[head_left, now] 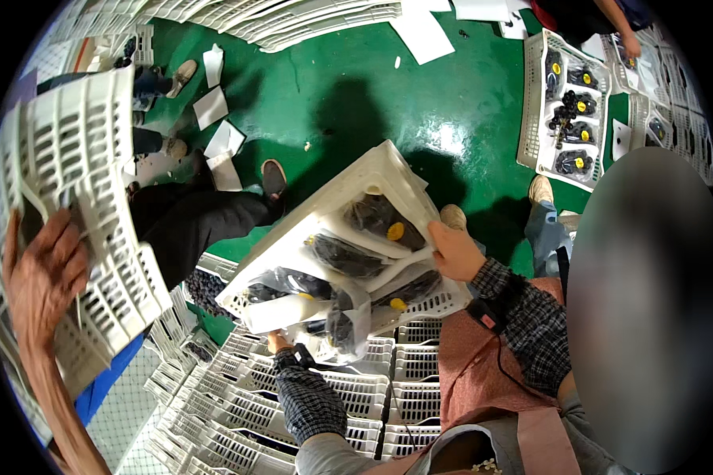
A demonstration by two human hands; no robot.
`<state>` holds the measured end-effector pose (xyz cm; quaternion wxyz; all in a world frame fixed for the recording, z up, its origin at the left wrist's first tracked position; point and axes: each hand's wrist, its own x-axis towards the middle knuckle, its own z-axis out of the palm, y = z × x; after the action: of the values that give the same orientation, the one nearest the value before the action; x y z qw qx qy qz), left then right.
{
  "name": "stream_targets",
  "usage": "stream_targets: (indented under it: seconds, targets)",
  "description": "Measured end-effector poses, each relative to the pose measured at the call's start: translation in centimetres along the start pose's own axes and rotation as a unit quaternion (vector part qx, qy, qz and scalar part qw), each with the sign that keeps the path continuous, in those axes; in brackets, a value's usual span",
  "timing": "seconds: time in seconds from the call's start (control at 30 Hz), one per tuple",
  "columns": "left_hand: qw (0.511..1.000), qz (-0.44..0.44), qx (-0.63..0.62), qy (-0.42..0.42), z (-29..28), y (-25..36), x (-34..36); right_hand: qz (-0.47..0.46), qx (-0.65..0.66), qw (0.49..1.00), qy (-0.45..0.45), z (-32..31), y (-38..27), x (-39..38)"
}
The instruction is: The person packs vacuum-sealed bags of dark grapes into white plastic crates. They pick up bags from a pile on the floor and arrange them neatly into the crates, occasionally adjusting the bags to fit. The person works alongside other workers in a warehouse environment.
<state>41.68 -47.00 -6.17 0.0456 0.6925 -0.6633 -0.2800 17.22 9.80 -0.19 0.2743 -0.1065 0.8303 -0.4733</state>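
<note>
A white plastic crate (333,190) hangs tilted between my hands. Inside lie several clear bags of dark grapes (376,218) with yellow round stickers, parted by white padding. My right hand (455,249) is closed around the crate's right-hand rim. At the near left corner my left hand (277,342) holds the crate's lower edge, its fingers mostly hidden beneath. A loose white sheet (280,313) and a clear plastic flap (355,309) lie over the near end of the bags.
Stacked white crates (245,396) stand below my arms. At left, another person's hand (51,269) grips an upright crate (103,158). More grape bags fill a crate (535,119) at far right, near another worker's hand (631,46). White sheets (211,108) litter the green floor (333,71).
</note>
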Motion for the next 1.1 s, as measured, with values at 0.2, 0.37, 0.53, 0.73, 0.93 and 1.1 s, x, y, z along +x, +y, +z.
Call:
stream_targets:
  seconds: [0.2,0.37,0.53,0.73,0.93,1.1]
  targets:
    - [0.999,0.036,0.006,-0.01,1.3,6.3,2.2,0.067,0.013,0.998,-0.002,2.4,-0.6,2.1]
    - [0.995,0.042,-0.024,-0.092,2.9,6.7,-0.3,0.108,0.014,0.994,-0.03,3.2,0.0,1.5]
    - [0.978,0.122,0.108,-0.131,1.9,6.0,-1.4,0.1,0.001,0.994,-0.047,3.0,0.6,1.2]
    - [0.974,0.131,0.162,-0.088,2.1,5.2,-0.9,0.113,0.0,0.991,-0.076,2.8,0.6,1.2]
    - [0.948,0.079,0.308,-0.002,3.0,5.6,0.6,0.072,-0.011,0.993,-0.089,3.4,0.5,2.4]
    - [0.96,0.168,0.145,-0.172,2.0,5.7,3.5,0.088,-0.003,0.995,-0.054,3.8,0.2,2.4]
